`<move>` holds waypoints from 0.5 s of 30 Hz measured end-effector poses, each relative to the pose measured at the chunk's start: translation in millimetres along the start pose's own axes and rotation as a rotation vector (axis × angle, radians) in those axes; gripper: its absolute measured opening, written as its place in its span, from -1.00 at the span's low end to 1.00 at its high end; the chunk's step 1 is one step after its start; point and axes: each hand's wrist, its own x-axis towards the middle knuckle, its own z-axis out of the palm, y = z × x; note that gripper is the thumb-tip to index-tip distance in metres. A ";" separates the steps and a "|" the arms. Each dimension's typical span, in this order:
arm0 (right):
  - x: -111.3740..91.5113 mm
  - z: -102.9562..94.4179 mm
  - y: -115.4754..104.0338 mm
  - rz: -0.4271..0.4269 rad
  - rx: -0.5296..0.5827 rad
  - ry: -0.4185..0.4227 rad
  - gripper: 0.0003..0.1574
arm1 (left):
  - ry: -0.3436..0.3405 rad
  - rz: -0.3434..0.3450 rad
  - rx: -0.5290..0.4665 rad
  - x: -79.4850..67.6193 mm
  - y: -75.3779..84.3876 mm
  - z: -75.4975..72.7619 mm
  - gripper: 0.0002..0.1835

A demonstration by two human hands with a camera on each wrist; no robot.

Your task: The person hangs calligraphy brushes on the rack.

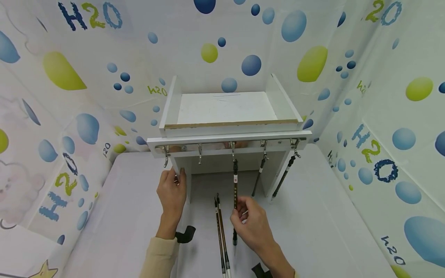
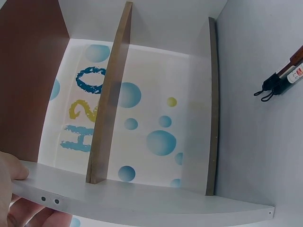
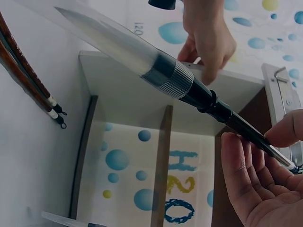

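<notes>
My right hand pinches the dark handle of a calligraphy brush between thumb and fingers. The brush is upright below the middle hook, with its top loop right at the hook. In the right wrist view, a clear cap covers the pale bristles of this brush. My left hand grips the left side panel of a white shelf, thumb on the inner face and fingers outside, as the left wrist view shows. Two more brushes hang from the right-hand hooks.
Two brushes lie side by side on the white table, in front of the shelf. Two hooks on the left of the metal rail hold nothing. Walls with blue and green dots stand behind and beside the shelf.
</notes>
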 end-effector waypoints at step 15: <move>-4.0 1.2 2.4 -0.041 -0.036 0.047 -0.65 | 0.003 0.007 -0.015 0.0 -1.0 0.5 -0.75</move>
